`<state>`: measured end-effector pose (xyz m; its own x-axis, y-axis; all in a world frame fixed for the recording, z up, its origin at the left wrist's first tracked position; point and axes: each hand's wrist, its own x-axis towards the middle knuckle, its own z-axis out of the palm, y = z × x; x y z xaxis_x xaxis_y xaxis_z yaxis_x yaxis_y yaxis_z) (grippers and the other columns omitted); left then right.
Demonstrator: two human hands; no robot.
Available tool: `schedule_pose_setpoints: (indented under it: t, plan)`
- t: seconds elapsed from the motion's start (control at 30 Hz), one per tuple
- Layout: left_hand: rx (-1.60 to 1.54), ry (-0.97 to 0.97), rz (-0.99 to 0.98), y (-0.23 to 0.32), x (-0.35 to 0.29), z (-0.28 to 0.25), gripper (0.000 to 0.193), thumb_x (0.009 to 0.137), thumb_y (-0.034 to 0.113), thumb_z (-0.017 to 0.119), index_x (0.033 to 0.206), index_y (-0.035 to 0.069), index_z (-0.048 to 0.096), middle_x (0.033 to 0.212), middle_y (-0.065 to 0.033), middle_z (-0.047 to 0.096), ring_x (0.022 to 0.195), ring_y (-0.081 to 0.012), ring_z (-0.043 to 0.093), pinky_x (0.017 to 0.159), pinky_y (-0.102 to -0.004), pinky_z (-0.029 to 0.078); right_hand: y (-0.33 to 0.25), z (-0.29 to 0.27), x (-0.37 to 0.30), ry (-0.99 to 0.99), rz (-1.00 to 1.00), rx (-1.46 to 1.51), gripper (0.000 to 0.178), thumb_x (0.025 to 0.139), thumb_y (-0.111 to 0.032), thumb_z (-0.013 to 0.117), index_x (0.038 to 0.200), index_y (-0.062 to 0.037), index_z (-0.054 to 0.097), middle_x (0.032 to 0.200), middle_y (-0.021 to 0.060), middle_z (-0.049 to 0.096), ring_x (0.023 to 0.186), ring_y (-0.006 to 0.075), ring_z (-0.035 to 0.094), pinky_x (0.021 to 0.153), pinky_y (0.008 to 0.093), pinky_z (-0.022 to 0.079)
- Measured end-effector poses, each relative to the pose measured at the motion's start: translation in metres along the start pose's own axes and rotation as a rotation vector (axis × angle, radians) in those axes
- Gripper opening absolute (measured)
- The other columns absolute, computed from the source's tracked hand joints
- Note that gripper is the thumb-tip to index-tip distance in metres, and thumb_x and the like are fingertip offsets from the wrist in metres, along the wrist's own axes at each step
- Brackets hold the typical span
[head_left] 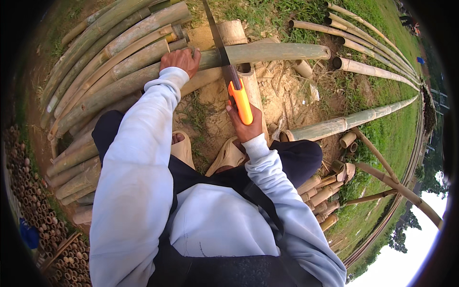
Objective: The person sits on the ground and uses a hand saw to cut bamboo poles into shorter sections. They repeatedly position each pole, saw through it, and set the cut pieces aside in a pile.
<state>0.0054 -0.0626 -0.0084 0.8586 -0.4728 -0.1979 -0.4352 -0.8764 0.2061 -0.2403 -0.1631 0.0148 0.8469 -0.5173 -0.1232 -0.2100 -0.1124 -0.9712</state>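
Observation:
A long green bamboo pole [282, 51] lies crosswise in front of me, resting over a short thick bamboo piece [231, 33] and another length below it. My left hand [181, 61] is closed over the pole, left of the saw. In my right hand [247, 122] is the orange handle of a hand saw [243, 103], fingers wrapped round it. Its dark blade [218, 40] points away from me and crosses the pole. Whether the teeth have cut into the bamboo cannot be made out.
Many bamboo poles [112, 48] are stacked at the left. More poles [373, 71] lie on grass at the right, with cut pieces [325, 196] beside my right knee. Sawdust covers the ground around my sandals [224, 155]. A heap of short tubes [52, 229] is at lower left.

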Motion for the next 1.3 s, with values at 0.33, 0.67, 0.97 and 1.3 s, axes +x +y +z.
schedule_pose_setpoints:
  t: [0.33,0.67,0.97,1.3]
  plan:
    - [0.021,0.079,-0.038,-0.005,0.002,0.011,0.052,0.104,0.046,0.04,0.099,0.01,0.077,0.091,-0.0196,0.076,0.09,-0.0362,0.073,0.089,-0.0462,0.052,-0.035,-0.059,-0.13,0.018,0.124,-0.162,0.022,0.092,-0.004,0.07,0.112,0.0038,0.071,0.066,0.0064,0.06,0.058,0.0118,0.053,0.06,0.0284,0.047]
    - [-0.015,-0.119,-0.057,-0.004,0.011,-0.009,0.055,0.103,0.045,0.037,0.105,0.005,0.075,0.101,-0.0245,0.074,0.098,-0.0407,0.072,0.094,-0.0494,0.053,-0.006,0.001,0.004,0.079,-0.096,-0.091,0.02,0.091,-0.015,0.076,0.092,0.0038,0.067,0.066,0.014,0.063,0.059,0.023,0.063,0.06,0.0349,0.05]
    - [-0.066,-0.294,-0.088,-0.012,0.037,-0.012,0.055,0.102,0.045,0.039,0.12,0.004,0.071,0.129,-0.0221,0.067,0.118,-0.0393,0.065,0.107,-0.0524,0.044,0.002,0.004,-0.002,0.08,-0.093,-0.06,0.016,0.092,-0.012,0.073,0.092,0.0039,0.068,0.069,0.0144,0.066,0.062,0.0223,0.065,0.061,0.0345,0.05]
    - [0.06,0.19,0.089,-0.003,-0.002,0.02,0.06,0.106,0.055,0.037,0.103,0.007,0.073,0.099,-0.0184,0.075,0.098,-0.0361,0.071,0.092,-0.0474,0.051,-0.023,-0.014,-0.032,-0.003,0.099,-0.017,0.017,0.093,-0.01,0.072,0.087,0.0032,0.063,0.066,0.0098,0.058,0.058,0.017,0.052,0.059,0.0339,0.047]
